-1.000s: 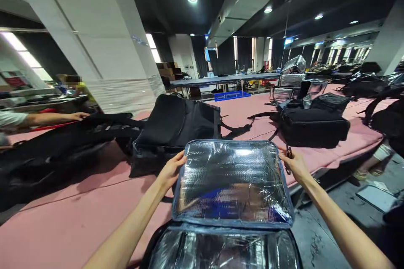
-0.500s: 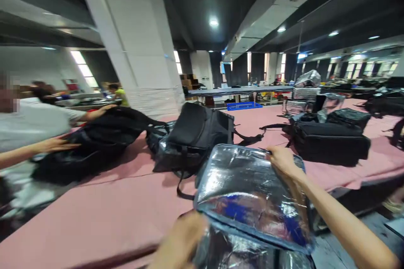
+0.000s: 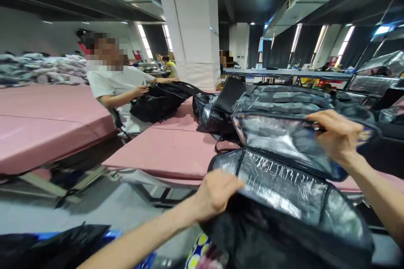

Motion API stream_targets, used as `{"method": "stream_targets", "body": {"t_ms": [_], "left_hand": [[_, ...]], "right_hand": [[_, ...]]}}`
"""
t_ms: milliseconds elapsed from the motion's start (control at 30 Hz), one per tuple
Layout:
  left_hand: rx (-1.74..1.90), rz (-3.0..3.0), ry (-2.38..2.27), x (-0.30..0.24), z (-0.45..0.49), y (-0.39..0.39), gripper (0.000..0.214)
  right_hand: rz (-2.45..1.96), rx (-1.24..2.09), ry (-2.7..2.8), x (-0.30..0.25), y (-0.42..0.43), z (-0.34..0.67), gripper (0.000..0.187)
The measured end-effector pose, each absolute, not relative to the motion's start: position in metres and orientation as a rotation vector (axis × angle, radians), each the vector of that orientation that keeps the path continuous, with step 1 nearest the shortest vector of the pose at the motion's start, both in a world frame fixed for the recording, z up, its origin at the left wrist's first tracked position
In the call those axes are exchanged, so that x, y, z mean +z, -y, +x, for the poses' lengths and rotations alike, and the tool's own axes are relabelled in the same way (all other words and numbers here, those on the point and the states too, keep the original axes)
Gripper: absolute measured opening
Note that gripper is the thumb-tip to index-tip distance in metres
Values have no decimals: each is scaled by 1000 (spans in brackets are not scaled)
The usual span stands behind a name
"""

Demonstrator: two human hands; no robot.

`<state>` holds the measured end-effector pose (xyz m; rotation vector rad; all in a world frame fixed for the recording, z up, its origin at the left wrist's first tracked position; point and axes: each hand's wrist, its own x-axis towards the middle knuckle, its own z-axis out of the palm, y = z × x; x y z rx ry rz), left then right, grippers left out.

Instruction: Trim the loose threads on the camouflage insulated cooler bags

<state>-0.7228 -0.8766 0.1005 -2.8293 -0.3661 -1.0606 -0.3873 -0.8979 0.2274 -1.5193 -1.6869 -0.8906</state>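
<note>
Insulated bag (image 3: pixel 284 185) lay open; left hand (image 3: pixel 217 193) gripped its near rim, right hand (image 3: pixel 337 136) grasped the foil-lined lid (image 3: pixel 277 138), likely mid-closing.

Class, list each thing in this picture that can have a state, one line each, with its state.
Insulated bag: open, foil lining showing.
Bag lid: lifted, held up at its far edge.
Left hand: grip closed on the bag's near left rim.
Right hand: grip closed on the lid's edge.
Black backpack: lying on the pink table, handled by a seated person.
</note>
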Motion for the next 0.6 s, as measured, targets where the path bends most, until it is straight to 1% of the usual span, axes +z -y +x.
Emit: {"method": "stream_targets", "body": {"t_ms": [33,100,167,200,267,333,400,467,500,533,600], "left_hand": [[-1157,-2773,411,122,-717,870,29],[-1081,-2836,482,143,-707,860,24],[-952,-2931,516,140,-703,858,23],[-920,-2956,531,133,-704,860,24],[-937,-2958,587,118,-709,865,26],[-1015,-2933,571,113,-719,872,31],[-1146,-2859,482,117,-729,877,44],[-1263,-2742,458,124,-732,874,56],[-1293,-2693,459,126,-729,869,59],[-1283,-2675,474,126,-722,863,58],[-1137,-2768,540,117,-698,847,47]], "right_hand": [[-1491,-724,1799,219,901,-396,32],[-1455,-267,1983,191,907,-411,31],[-1427,222,2019,154,909,-418,21],[-1449,418,1953,136,908,-418,16],[-1481,450,1880,111,903,-414,24],[-1496,407,1822,108,898,-407,31],[-1423,347,1821,126,896,-401,29],[-1274,249,1879,152,896,-399,22],[-1204,196,1915,163,895,-398,18],[-1162,156,1950,169,892,-397,17],[-1202,174,2021,165,883,-393,19]]}}
